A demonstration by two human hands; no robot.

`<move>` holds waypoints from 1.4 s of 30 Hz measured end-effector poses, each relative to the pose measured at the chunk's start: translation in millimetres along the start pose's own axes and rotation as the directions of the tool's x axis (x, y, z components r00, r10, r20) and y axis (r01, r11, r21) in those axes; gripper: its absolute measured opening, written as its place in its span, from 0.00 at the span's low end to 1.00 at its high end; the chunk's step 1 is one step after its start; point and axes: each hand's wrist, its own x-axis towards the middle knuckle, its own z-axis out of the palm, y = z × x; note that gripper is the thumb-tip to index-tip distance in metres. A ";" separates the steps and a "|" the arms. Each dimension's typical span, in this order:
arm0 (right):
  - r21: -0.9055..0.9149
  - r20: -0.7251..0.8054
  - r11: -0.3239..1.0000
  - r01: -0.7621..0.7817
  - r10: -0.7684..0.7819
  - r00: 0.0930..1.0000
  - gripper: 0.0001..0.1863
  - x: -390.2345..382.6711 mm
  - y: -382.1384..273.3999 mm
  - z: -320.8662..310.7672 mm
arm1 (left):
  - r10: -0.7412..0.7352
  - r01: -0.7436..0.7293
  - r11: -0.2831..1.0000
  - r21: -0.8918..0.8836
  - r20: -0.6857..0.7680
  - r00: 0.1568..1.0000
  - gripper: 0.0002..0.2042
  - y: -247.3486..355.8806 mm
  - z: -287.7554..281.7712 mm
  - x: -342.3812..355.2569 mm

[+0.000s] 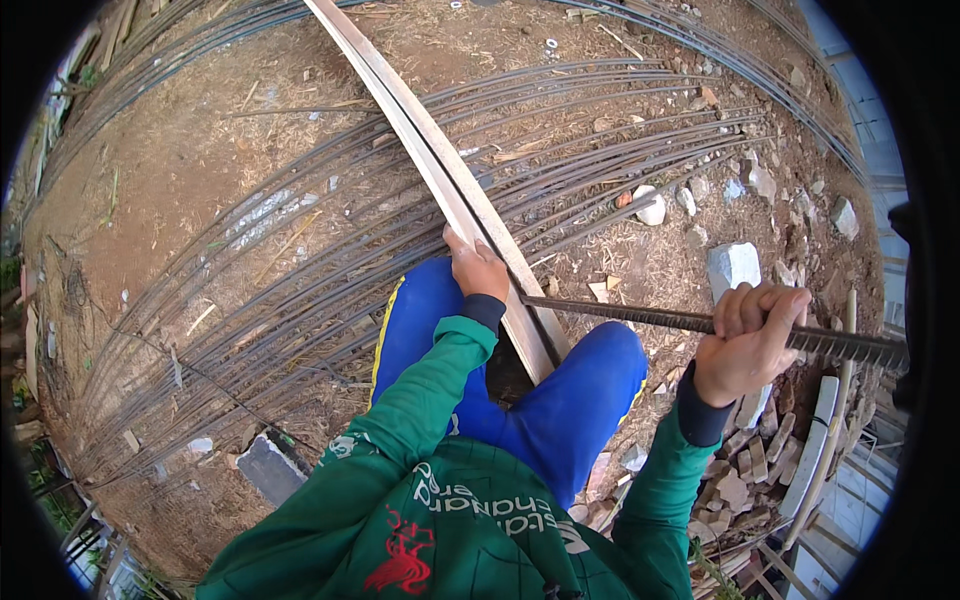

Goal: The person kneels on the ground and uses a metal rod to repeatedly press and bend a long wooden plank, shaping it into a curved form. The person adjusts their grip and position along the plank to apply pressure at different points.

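Observation:
My left hand (478, 262) grips a long, pale wooden beam (425, 150) with a dark groove along its length, which slants from the top of the view down between my blue-clad knees. My right hand (750, 335), at the right, is closed around a thick ribbed steel bar (640, 316). The bar lies crosswise, its far end meeting the beam just below my left hand and its near end running off toward the right rim.
Long thin rebars (290, 210) lie across the dirt ground (160, 170). A white block (733, 268) is right of the beam, a grey block (270, 470) lies lower left, and broken bricks (740, 470) and a white strip (815, 450) are at lower right.

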 end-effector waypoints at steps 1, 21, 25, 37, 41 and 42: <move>-0.016 -0.003 0.999 -0.033 0.033 0.999 0.20 16.8 8.1 -3.7 | 0.005 -0.005 1.000 0.004 0.003 1.000 0.26 0.0 -1.4 -0.6; 0.087 -0.158 0.960 -0.266 0.277 0.948 0.21 112.1 73.1 -81.3 | 0.001 -0.001 1.000 -0.001 -0.009 1.000 0.27 -1.8 -5.4 1.6; 0.117 -0.057 0.987 -0.108 0.116 0.992 0.22 11.4 -12.6 -67.2 | -0.042 0.043 0.998 0.038 -0.018 0.999 0.28 -4.7 -3.8 1.3; -0.034 0.046 0.957 0.290 -0.288 0.957 0.16 -51.8 -252.8 -50.4 | -0.061 0.061 0.998 -0.031 0.008 0.998 0.32 -4.3 -2.5 2.3; 0.169 0.377 0.974 0.152 -0.206 0.903 0.18 -70.5 -197.8 23.3 | -0.102 0.102 0.995 -0.010 0.016 0.995 0.32 -2.7 -0.6 3.0; 0.191 0.292 0.957 0.217 -0.267 0.918 0.19 -79.4 -153.1 32.4 | -0.107 0.108 0.994 -0.014 0.030 0.994 0.32 -1.7 -0.6 4.6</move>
